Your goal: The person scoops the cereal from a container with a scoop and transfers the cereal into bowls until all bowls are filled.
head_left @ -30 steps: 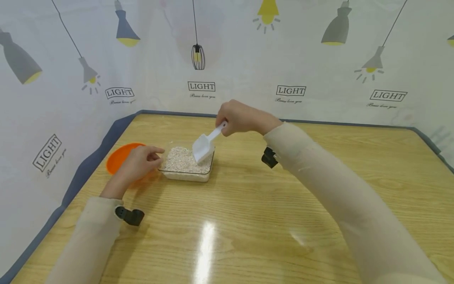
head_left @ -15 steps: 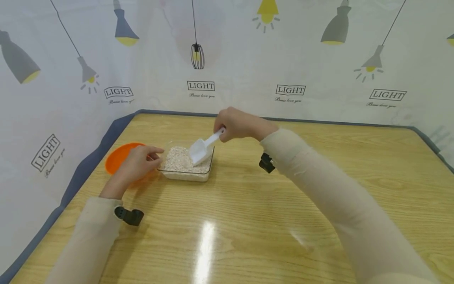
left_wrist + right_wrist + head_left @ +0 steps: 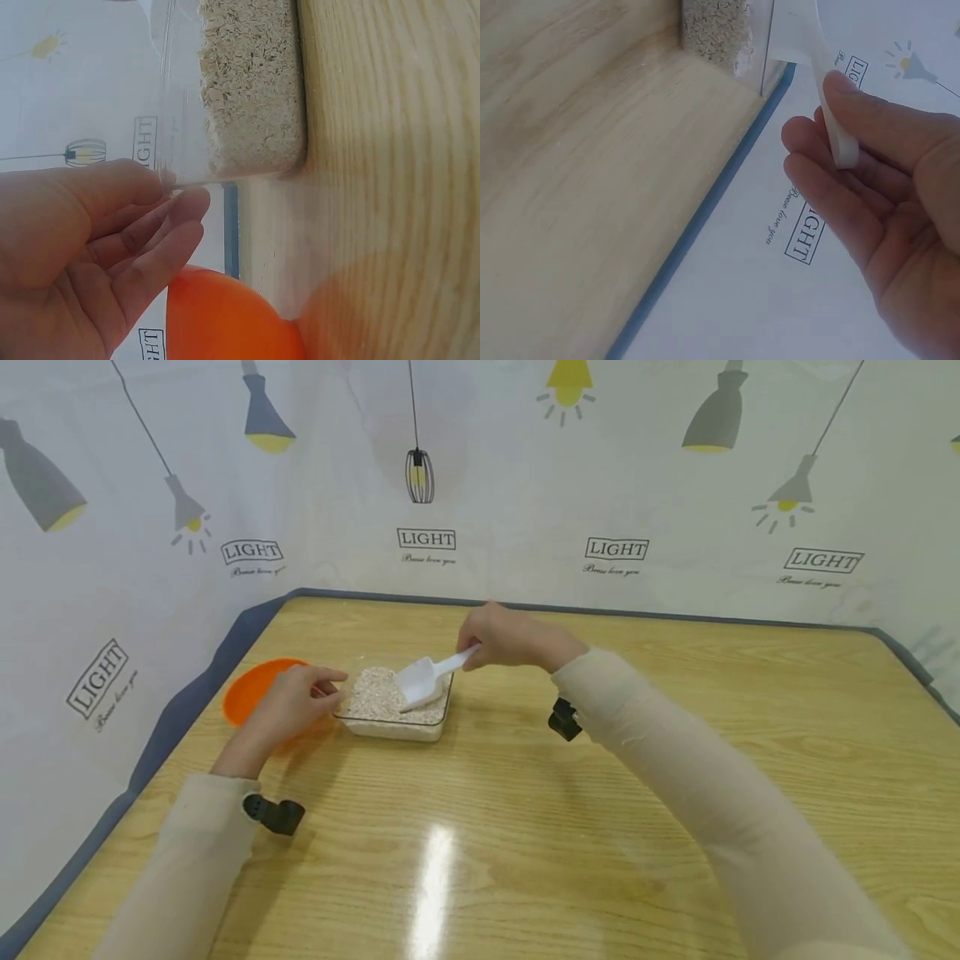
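Observation:
A clear rectangular container [image 3: 390, 730] of pale, oat-like flakes [image 3: 372, 693] stands on the table. My left hand [image 3: 297, 700] pinches its left rim between thumb and fingers, which meet at the corner in the left wrist view. From the right, my right hand [image 3: 501, 635] grips the handle end of a white plastic scoop [image 3: 420, 683], thumb on one side and curled fingers on the other in the right wrist view. The scoop's blade slants down to the left, its front edge in the flakes and part of the blade still showing above them.
An orange bowl [image 3: 253, 692] sits left of the container, partly behind my left hand and forearm. The wooden table [image 3: 600, 827] ends at a dark blue edge, with a white lamp-print curtain [image 3: 517, 485] behind it. Each wrist carries a small black camera.
My right hand has come down, laying the scoop flatter, and its blade has slid slightly left through the flakes. My left hand stays at the container's rim.

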The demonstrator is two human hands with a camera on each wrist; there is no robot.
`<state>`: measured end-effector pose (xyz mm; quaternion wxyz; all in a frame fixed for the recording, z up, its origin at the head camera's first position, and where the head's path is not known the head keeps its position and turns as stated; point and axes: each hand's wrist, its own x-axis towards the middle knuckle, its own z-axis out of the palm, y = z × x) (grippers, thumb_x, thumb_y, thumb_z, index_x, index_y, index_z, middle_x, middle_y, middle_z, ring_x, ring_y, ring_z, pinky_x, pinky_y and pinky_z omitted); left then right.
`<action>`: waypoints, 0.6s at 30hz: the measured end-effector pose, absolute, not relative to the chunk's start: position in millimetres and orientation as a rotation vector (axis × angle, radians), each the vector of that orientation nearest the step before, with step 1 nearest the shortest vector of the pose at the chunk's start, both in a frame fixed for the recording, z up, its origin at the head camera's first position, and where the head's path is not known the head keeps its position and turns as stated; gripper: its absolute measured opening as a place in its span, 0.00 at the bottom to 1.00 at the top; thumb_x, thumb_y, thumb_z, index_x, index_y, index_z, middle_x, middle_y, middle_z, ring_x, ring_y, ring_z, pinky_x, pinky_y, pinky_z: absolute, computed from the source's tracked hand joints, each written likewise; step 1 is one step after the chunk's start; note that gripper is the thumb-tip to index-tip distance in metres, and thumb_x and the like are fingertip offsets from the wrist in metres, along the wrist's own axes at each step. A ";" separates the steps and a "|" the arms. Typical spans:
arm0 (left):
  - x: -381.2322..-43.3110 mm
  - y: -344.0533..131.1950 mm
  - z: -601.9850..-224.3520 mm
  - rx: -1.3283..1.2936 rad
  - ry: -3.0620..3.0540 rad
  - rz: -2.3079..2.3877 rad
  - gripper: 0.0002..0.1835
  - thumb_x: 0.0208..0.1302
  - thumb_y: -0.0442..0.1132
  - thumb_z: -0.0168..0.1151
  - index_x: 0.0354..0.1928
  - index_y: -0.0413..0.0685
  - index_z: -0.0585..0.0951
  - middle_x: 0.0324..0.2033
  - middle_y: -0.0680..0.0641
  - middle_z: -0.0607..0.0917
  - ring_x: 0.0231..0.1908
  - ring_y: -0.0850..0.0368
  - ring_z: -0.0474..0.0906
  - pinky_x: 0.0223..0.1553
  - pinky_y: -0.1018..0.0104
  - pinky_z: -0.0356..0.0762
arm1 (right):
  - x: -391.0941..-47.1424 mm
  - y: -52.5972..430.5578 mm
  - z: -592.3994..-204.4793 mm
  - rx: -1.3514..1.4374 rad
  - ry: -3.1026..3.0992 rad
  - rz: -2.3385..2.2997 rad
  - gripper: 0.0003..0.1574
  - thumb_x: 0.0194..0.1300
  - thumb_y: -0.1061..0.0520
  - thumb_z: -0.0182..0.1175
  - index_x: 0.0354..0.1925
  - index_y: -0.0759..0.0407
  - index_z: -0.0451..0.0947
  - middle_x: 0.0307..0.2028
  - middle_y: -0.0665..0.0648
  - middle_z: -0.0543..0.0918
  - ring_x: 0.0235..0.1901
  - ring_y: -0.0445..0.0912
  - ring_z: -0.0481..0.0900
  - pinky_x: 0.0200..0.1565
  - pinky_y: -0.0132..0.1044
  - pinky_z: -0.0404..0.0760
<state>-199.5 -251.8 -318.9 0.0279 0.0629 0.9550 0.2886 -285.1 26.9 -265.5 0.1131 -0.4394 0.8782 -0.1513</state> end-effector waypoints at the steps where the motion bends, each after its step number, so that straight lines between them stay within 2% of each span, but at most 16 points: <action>1: -199.5 -251.9 -319.1 0.195 2.949 0.888 0.20 0.62 0.33 0.57 0.55 0.31 0.73 0.39 0.36 0.80 0.37 0.46 0.75 0.38 0.57 0.77 | -285.3 28.0 -268.1 -1.300 2.574 -0.465 0.11 0.57 0.60 0.64 0.39 0.64 0.82 0.33 0.55 0.82 0.30 0.45 0.75 0.36 0.35 0.75; 12: -198.3 -252.0 -319.9 0.242 2.972 0.888 0.19 0.62 0.32 0.57 0.54 0.30 0.74 0.38 0.35 0.80 0.36 0.45 0.75 0.38 0.54 0.76 | -289.0 33.4 -297.6 -1.416 2.557 -0.684 0.08 0.57 0.61 0.63 0.34 0.66 0.83 0.24 0.54 0.81 0.21 0.42 0.68 0.27 0.32 0.69; 18: -198.0 -252.0 -319.3 0.253 2.966 0.888 0.19 0.62 0.32 0.57 0.54 0.30 0.74 0.38 0.35 0.80 0.37 0.44 0.76 0.39 0.54 0.76 | -288.3 31.7 -307.8 -1.355 2.545 -0.762 0.08 0.58 0.61 0.62 0.36 0.65 0.83 0.25 0.54 0.82 0.21 0.41 0.71 0.26 0.31 0.71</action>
